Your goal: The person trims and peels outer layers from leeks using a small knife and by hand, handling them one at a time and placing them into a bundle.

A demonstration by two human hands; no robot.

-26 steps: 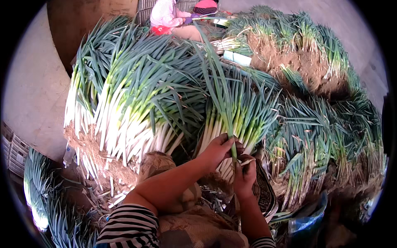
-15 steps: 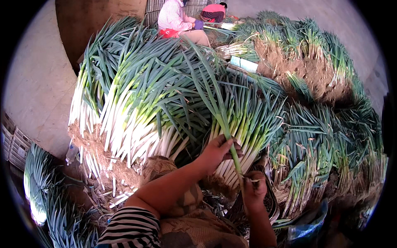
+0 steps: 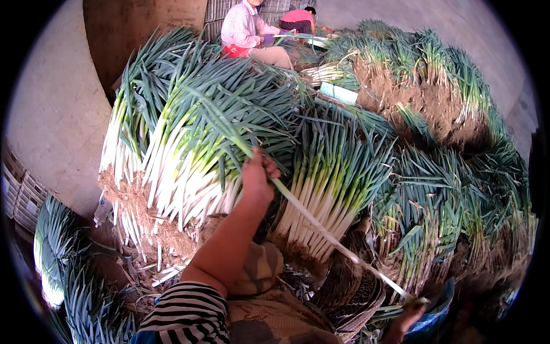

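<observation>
My left hand (image 3: 259, 175) is closed around a long green onion (image 3: 238, 139), its green leaves slanting up and left over a big heap of green onions (image 3: 195, 155). From that hand a narrow pale length (image 3: 321, 228) of it runs down to the right. I cannot tell whether this is bare stem or outer skin pulled along it. At its lower end, low on the right, my right hand (image 3: 409, 316) is closed, with its fingers partly hidden. Beneath the pale length lies a smaller bunch of green onions (image 3: 326, 189), white ends toward me.
More bundles (image 3: 429, 212) with soil and roots lie on the right. Behind them sits a co-worker (image 3: 243, 28) in a checked top; a second person (image 3: 298, 22) in pink bends farther back. Crates (image 3: 26, 198) and leafy bunches (image 3: 54, 252) are on the left. A blue plastic bag (image 3: 441, 312) is near my right hand.
My left hand has moved left and up with the green onion. My right hand has gone down and right, widening the gap between the hands, with a pale length now stretched across it.
</observation>
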